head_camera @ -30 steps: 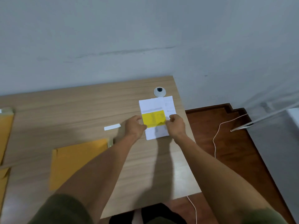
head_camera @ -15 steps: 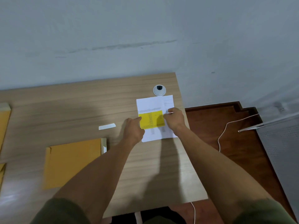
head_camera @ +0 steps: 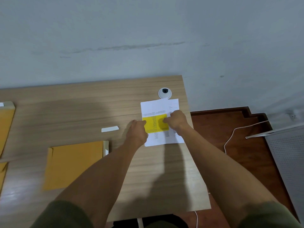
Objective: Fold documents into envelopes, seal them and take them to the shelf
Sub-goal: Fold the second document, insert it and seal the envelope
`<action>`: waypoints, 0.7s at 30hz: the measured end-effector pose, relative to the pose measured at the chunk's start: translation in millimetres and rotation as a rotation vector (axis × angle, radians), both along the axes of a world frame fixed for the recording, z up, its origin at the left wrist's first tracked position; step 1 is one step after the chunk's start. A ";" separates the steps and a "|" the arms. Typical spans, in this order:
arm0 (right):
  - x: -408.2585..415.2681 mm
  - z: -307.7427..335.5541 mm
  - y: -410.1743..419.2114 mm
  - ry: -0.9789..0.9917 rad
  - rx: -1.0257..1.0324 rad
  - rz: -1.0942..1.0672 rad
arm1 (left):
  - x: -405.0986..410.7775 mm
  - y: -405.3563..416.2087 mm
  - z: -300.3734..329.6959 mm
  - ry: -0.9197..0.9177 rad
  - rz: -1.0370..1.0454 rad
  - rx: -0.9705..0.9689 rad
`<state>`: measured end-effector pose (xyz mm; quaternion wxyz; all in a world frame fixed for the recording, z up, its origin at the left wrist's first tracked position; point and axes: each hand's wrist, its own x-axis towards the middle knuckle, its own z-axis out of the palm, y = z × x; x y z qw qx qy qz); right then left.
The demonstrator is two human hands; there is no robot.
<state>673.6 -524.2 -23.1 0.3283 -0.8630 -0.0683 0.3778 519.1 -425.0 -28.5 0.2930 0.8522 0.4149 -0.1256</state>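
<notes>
A stack of white printed documents (head_camera: 158, 106) lies near the table's far right corner. The top sheet has a yellow block (head_camera: 153, 124) in its middle and sits slightly askew over the sheet below. My left hand (head_camera: 137, 132) grips the top sheet's left edge beside the yellow block. My right hand (head_camera: 176, 120) rests on the sheet from the right, its curled fingers pinching at the yellow block. A manila envelope (head_camera: 74, 163) lies flat on the table to the left, its flap end toward the documents.
A small white paper strip (head_camera: 109, 129) lies between the envelope and the documents. A round white cable grommet (head_camera: 165, 93) sits behind the papers. More manila envelopes (head_camera: 5, 122) lie at the left edge. A white cable (head_camera: 230, 139) and a metal panel (head_camera: 286, 148) are on the floor at right.
My right hand has slid left from the sheet's right side onto the yellow block. The top sheet now lies offset from the one beneath. My left hand stays at the left edge.
</notes>
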 end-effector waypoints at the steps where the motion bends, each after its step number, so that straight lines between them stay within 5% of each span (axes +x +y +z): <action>1: -1.3 -0.5 1.9 -0.032 -0.023 0.007 | 0.7 -0.2 0.9 0.010 -0.004 0.000; 8: -0.2 -4.3 12.0 0.092 0.010 -0.137 | 4.4 -4.4 4.2 0.067 -0.017 0.038; 15: -17.4 0.3 8.3 -0.010 0.072 -0.009 | 6.1 -2.6 -0.2 0.083 -0.017 0.045; 21: -36.8 15.4 -2.0 -0.148 0.222 0.093 | -5.8 2.9 -4.4 -0.161 0.141 -0.109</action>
